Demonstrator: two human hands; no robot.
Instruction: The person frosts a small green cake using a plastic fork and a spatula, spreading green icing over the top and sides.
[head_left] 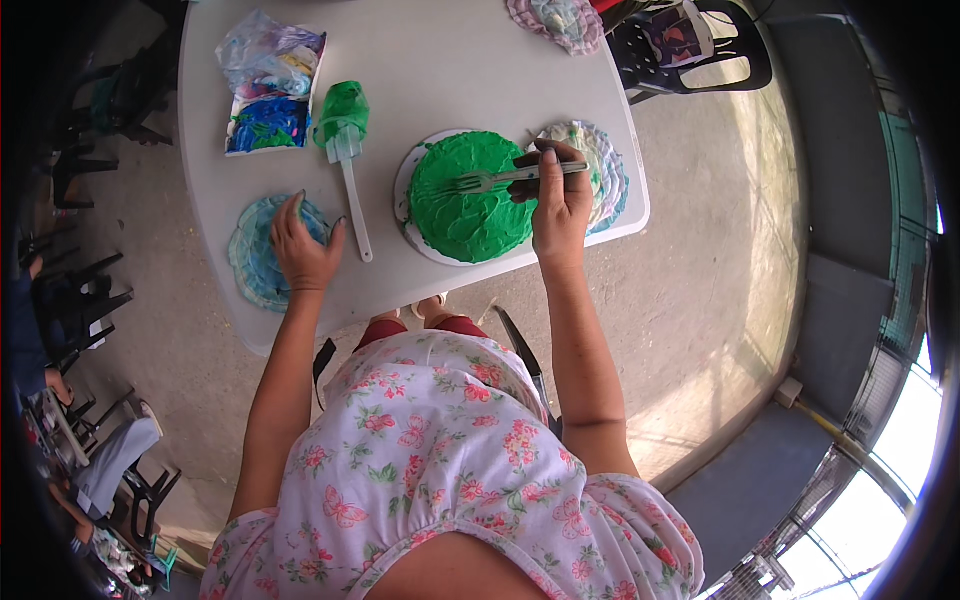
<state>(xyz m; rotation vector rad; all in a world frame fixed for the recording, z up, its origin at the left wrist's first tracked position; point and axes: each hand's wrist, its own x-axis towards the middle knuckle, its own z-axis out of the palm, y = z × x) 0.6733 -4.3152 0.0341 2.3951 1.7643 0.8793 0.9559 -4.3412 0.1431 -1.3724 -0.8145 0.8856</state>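
A round cake (470,225) covered in green frosting sits on a white cake board (403,190) near the table's front edge. My right hand (562,205) grips a fork (525,176) by its handle, its tines over the cake's top, where the frosting has streaks and ridges. Whether the tines touch the frosting I cannot tell. On the left, my left hand (304,250) rests with fingers spread on or just over a blue-stained crumpled cloth (258,262). It holds nothing. Between hand and cake lies a white-handled spatula (355,200).
Behind the spatula is a green-filled piping bag (343,108). A tray smeared with blue and green frosting (268,125) and a plastic bag (262,55) lie at the far left. A stained cloth (590,160) is right of the cake, another cloth (558,22) at the far edge. A black chair (700,50) stands beyond.
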